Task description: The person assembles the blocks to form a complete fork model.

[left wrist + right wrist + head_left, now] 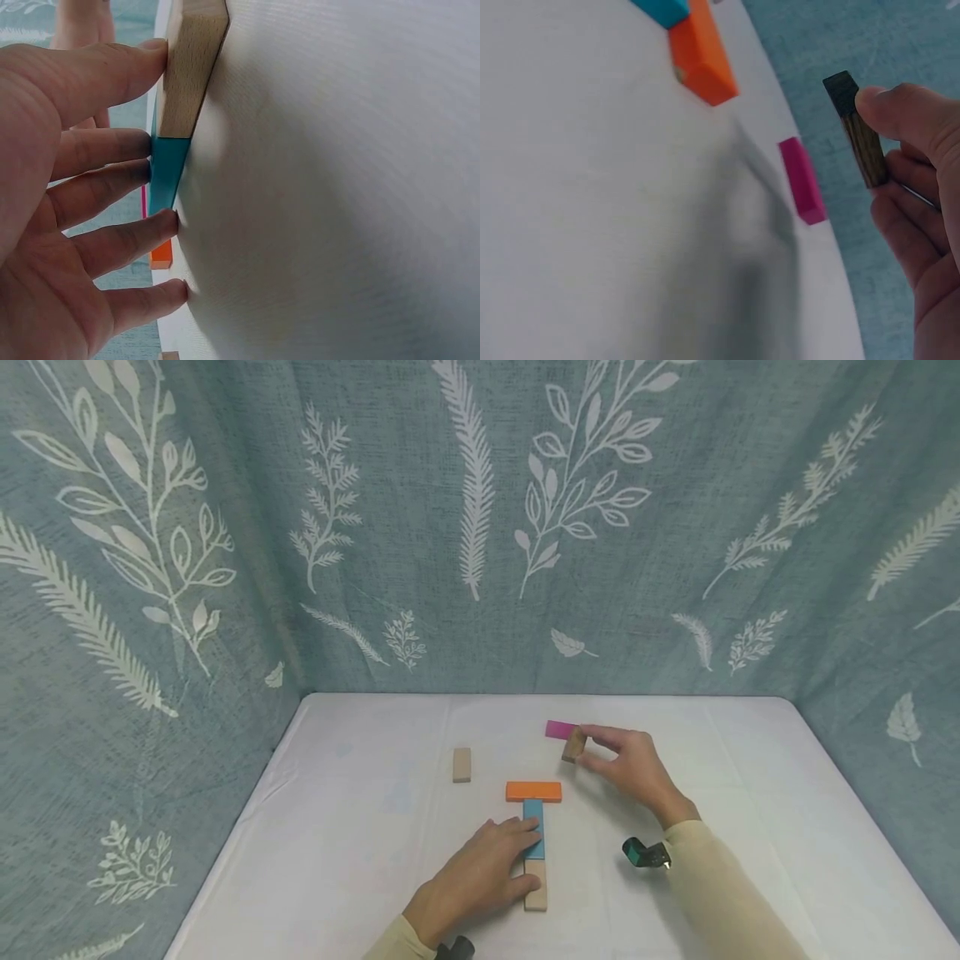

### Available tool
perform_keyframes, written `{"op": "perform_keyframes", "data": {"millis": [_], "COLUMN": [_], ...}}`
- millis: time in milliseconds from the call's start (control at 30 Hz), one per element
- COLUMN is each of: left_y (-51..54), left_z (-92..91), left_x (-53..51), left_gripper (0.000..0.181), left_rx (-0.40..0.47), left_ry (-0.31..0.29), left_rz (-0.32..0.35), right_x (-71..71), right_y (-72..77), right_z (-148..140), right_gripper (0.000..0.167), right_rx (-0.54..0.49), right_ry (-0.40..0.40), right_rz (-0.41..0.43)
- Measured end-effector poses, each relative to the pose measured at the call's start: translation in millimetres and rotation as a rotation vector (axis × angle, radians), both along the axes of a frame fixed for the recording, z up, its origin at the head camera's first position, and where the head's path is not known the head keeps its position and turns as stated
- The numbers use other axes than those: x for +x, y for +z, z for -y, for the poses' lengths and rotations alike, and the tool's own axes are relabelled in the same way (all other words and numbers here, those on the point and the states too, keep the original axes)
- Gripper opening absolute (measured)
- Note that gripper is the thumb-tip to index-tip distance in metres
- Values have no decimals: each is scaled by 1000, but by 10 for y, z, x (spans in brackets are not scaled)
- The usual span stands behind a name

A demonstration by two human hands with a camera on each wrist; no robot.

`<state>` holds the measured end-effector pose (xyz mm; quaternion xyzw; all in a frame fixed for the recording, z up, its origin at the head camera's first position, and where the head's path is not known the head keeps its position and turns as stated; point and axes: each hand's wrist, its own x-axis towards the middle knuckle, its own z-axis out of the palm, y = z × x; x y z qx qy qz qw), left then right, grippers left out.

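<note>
My right hand (628, 764) pinches a dark brown wooden block (861, 135) between thumb and fingers, held up above the table. Below and behind it lies a magenta block (802, 180). With fingers spread, my left hand (486, 864) rests along a line of blocks. Its thumb touches the side of a light wooden block (191, 71), while other fingertips touch the blue block (533, 827) that meets it end to end. Across the far end of the blue block lies an orange block (533, 791), forming a T shape.
Another light wooden block (461, 765) lies apart to the left of the orange one. A white cloth (337, 810) covers the table. Blue-green curtains (405, 527) with white leaf prints hang around its back and sides.
</note>
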<state>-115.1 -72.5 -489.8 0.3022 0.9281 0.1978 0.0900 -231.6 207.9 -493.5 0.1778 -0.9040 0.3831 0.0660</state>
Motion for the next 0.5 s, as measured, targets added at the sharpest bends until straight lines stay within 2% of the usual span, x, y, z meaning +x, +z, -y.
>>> {"op": "perform_keyframes", "data": {"millis": [300,500], "left_y": [-6,-21], "left_z": [-1,1], "left_x": [-11,-16], "left_gripper": [58,58], "left_rx": [-5,-6], "left_ry": [1,3], "left_rz": [14,21], "right_x": [9,8], "right_y": [-175,-300], "right_z": [78,96], "right_gripper": [49,46], "right_rx": [-15,-7], "right_ry": [8,20], "right_rz": [67,74]}}
